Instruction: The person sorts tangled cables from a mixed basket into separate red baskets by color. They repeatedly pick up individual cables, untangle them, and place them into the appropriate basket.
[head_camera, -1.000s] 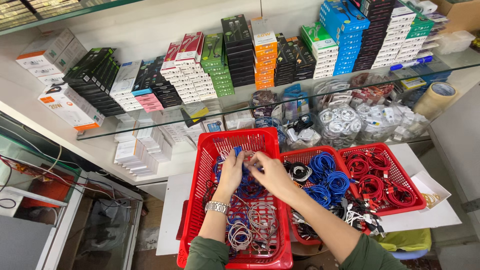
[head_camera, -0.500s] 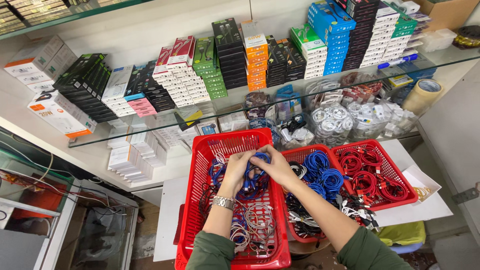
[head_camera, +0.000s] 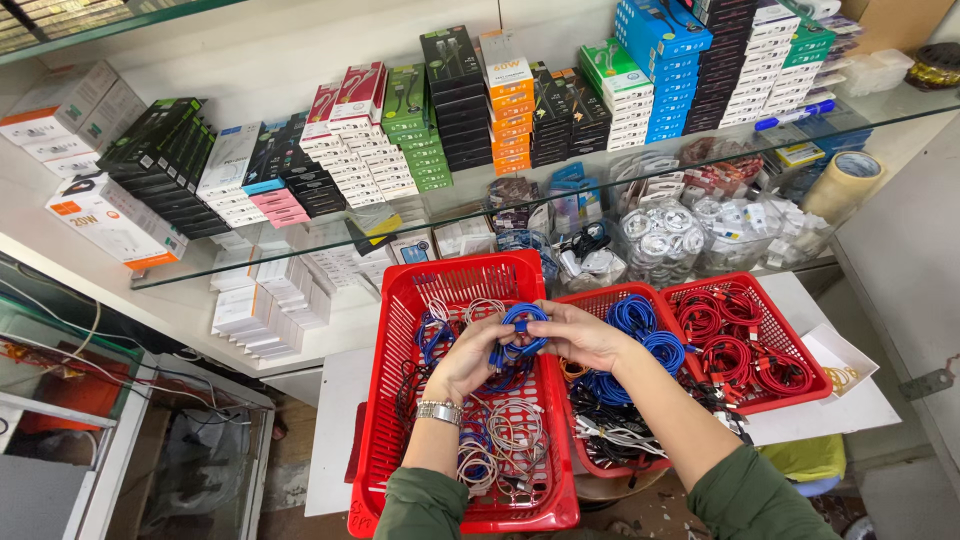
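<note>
Both of my hands hold a coiled blue cable (head_camera: 522, 322) above a large red plastic basket (head_camera: 400, 330). My left hand (head_camera: 468, 358), with a metal watch on its wrist, grips the coil from below. My right hand (head_camera: 580, 335) pinches it from the right side. Loose white, blue and dark cables (head_camera: 505, 440) lie in the basket beneath. A second red basket (head_camera: 590, 300) to the right holds blue coils (head_camera: 650, 345) and dark and white cables.
A third red basket (head_camera: 800, 345) at right holds red cable coils. A glass shelf (head_camera: 300, 240) above carries stacks of small boxes. Bags of white cables (head_camera: 670, 235) and a tape roll (head_camera: 842, 185) lie under it. A small white tray (head_camera: 840, 355) sits far right.
My hands have come closer together on the blue coil and lifted it slightly toward the right edge of the large basket. The view has shifted a little.
</note>
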